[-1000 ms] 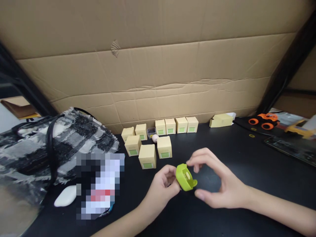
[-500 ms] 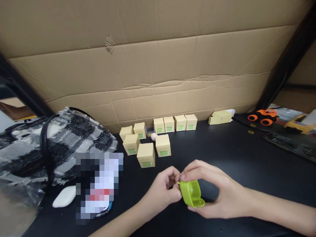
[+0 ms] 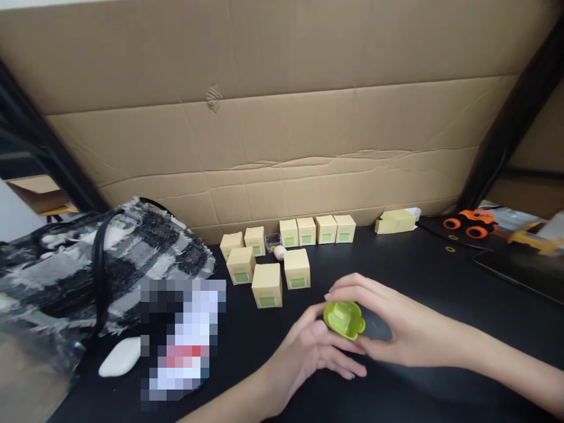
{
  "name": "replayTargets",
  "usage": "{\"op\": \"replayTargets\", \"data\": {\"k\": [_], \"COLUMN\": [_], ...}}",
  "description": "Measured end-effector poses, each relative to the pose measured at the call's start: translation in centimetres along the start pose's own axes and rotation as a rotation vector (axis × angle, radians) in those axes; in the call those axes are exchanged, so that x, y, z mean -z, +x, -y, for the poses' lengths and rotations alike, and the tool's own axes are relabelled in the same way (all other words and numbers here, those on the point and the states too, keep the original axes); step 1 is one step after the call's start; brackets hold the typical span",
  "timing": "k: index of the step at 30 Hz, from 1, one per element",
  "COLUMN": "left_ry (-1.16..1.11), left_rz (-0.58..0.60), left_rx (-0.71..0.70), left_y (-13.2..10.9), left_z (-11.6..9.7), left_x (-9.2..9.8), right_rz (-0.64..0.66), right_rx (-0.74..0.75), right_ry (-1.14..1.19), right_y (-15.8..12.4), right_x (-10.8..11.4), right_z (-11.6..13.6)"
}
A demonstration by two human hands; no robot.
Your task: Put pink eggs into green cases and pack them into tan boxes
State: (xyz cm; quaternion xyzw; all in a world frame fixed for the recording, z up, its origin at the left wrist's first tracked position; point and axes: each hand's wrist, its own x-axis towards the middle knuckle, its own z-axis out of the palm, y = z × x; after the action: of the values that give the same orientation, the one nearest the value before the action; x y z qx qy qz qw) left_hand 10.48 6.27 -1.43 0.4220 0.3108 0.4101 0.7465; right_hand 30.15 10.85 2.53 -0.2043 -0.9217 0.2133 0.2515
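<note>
A small lime-green plastic cup (image 3: 346, 319) with a rounded tab on its rim is held above the black table, its hollow side facing up toward me. My right hand (image 3: 388, 320) grips it from the right, with the fingers over its far rim and the thumb near its lower edge. On the other side my left hand (image 3: 315, 346) cradles the cup, the thumb side against its left wall and the index finger along its near edge. The other left fingers stretch out below it. The cup's underside is hidden by the left hand.
Several small cream boxes (image 3: 267, 285) with green labels stand ahead, beside a pale round object (image 3: 279, 252) and a clear tub (image 3: 273, 241). An opened carton (image 3: 396, 221) lies farther right, near an orange toy car (image 3: 473, 223). A plaid bag (image 3: 154, 252) and white object (image 3: 121, 356) are left.
The cup has turned so its opening faces more upward. My left hand has changed from a pinch at its left side to outstretched fingers along and below it.
</note>
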Motion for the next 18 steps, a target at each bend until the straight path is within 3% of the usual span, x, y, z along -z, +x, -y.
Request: {"op": "replayTargets", "data": {"k": [6, 8, 12, 15, 18], "left_ry": [-0.077, -0.082, -0.011, 0.018, -0.003], "left_rz": [-0.153, -0.186, -0.114, -0.068, -0.045], "left_rx": [0.019, -0.002, 0.013, 0.009, -0.008], "left_y": [0.2, 0.4, 0.6, 0.5, 0.5], "left_z": [0.8, 1.2, 1.6, 1.6, 1.6], "left_x": [-0.5, -0.3, 0.0, 0.1, 0.2], "right_rz": [0.243, 0.262, 0.133, 0.179, 0.251], "right_rx": [0.053, 0.051, -0.103, -0.24, -0.377], "right_ry": [0.018, -0.053, -0.308, -0.436, -0.505], "right_y": [2.3, 4.8, 11.8, 16.6, 19.7], "right_x": [1.4, 2.1, 2.7, 1.9, 0.3], "right_z": [0.3, -0.2, -2.4, -4.1, -4.6]}}
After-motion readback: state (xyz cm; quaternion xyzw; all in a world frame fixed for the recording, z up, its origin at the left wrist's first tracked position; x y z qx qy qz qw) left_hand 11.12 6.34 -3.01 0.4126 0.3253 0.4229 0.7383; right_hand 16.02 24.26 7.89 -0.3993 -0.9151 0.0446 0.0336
